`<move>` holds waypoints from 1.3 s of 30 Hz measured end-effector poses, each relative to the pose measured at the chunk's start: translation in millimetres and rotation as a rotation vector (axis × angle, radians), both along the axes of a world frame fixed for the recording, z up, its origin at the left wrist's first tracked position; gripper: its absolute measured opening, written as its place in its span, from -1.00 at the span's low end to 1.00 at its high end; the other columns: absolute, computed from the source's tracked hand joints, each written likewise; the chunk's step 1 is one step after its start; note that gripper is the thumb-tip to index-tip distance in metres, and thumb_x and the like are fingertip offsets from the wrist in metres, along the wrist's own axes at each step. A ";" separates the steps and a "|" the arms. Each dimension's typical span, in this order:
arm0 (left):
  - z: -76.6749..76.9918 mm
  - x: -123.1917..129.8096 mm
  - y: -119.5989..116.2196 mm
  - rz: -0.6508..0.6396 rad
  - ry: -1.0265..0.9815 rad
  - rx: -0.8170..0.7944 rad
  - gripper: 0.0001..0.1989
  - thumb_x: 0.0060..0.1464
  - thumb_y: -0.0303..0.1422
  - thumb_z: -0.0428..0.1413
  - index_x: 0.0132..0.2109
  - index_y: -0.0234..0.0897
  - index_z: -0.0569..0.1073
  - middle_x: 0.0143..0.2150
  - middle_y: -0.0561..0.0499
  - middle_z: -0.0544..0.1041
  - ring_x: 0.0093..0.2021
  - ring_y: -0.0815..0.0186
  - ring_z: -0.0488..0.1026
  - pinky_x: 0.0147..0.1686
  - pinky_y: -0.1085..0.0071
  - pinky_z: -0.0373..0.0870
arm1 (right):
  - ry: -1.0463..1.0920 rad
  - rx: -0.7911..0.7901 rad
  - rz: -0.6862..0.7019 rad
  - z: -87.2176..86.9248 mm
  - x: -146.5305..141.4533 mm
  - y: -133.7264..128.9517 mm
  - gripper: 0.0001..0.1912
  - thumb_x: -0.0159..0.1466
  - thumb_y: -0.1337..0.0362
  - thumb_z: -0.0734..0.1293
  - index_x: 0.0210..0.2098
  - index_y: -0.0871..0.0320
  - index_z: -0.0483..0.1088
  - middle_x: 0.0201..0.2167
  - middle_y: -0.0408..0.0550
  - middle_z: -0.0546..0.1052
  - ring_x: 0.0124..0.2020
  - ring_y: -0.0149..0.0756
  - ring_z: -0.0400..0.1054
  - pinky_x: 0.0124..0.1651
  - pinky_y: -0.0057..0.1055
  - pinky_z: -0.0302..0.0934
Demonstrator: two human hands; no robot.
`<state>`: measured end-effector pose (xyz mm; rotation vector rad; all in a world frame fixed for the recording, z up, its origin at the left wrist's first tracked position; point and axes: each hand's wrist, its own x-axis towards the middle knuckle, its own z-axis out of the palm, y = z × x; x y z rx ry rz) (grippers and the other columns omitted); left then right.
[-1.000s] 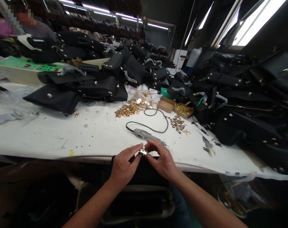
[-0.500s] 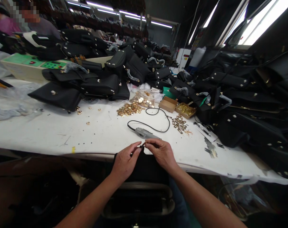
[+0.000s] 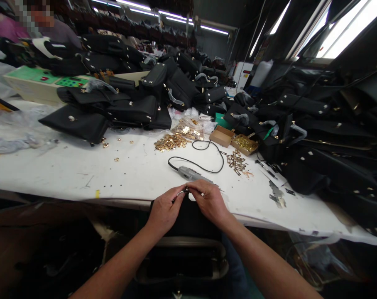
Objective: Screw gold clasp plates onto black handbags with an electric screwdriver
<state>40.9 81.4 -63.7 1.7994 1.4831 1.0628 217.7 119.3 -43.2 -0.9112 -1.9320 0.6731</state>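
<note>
Small box — gold pieces inside, hands pinching fitting

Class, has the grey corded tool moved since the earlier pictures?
No. The grey corded tool keeps its place against the heap of gold pieces; only the view has shifted.

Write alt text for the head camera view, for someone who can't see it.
A person's left hand and right hand pinch a small shiny part over a black bag by a white table. Beyond lie a corded grey tool, gold metal pieces and piled black bags.
</note>
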 end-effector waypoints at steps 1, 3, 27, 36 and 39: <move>-0.4 0.1 -0.1 0.000 0.002 -0.008 -0.62 0.35 -0.20 -0.03 0.17 -0.14 0.52 0.14 0.00 0.59 0.15 0.19 0.53 0.22 0.22 0.40 | -0.018 0.023 -0.006 0.7 0.3 -0.6 -0.75 0.43 0.30 0.28 -0.04 -0.01 0.59 -0.21 -0.01 0.64 -0.20 -0.20 0.55 -0.10 -0.26 0.46; -0.4 0.1 -0.3 0.000 0.006 -0.023 -0.61 0.35 -0.19 -0.03 0.18 -0.13 0.52 0.15 0.01 0.59 0.16 0.19 0.52 0.24 0.21 0.40 | -0.046 0.058 -0.025 2.5 1.2 -1.9 -0.73 0.43 0.31 0.26 0.00 -0.01 0.57 -0.17 0.01 0.63 -0.17 -0.20 0.55 -0.10 -0.26 0.46; 8.0 -0.3 -0.4 0.000 -0.043 -0.096 -0.66 0.35 -0.17 -0.04 0.12 -0.10 0.52 0.08 0.05 0.62 0.08 0.20 0.55 0.13 0.28 0.41 | 0.019 -0.033 -0.073 -4.6 -3.1 -5.6 -0.73 0.32 0.36 0.37 -0.02 0.01 0.56 -0.15 -0.01 0.65 -0.17 -0.17 0.57 -0.05 -0.20 0.47; 12.8 5.3 4.9 0.001 -0.060 -0.109 -0.73 0.35 -0.18 -0.03 -0.03 -0.14 0.52 -0.13 0.07 0.62 -0.13 0.25 0.54 -0.09 0.35 0.40 | 0.116 -0.210 -0.182 -5.8 -5.1 -6.0 -0.79 0.24 0.35 0.41 -0.15 0.05 0.63 -0.22 -0.03 0.67 -0.26 -0.16 0.57 -0.14 -0.21 0.49; 13.0 6.9 6.3 0.012 -0.064 -0.111 -0.74 0.33 -0.18 -0.02 -0.10 -0.15 0.53 -0.22 0.08 0.61 -0.22 0.27 0.52 -0.15 0.37 0.39 | 0.130 -0.327 -0.183 -3.6 -3.2 -4.3 -0.81 0.23 0.31 0.41 -0.18 0.08 0.64 -0.24 -0.03 0.67 -0.25 -0.16 0.56 -0.11 -0.20 0.48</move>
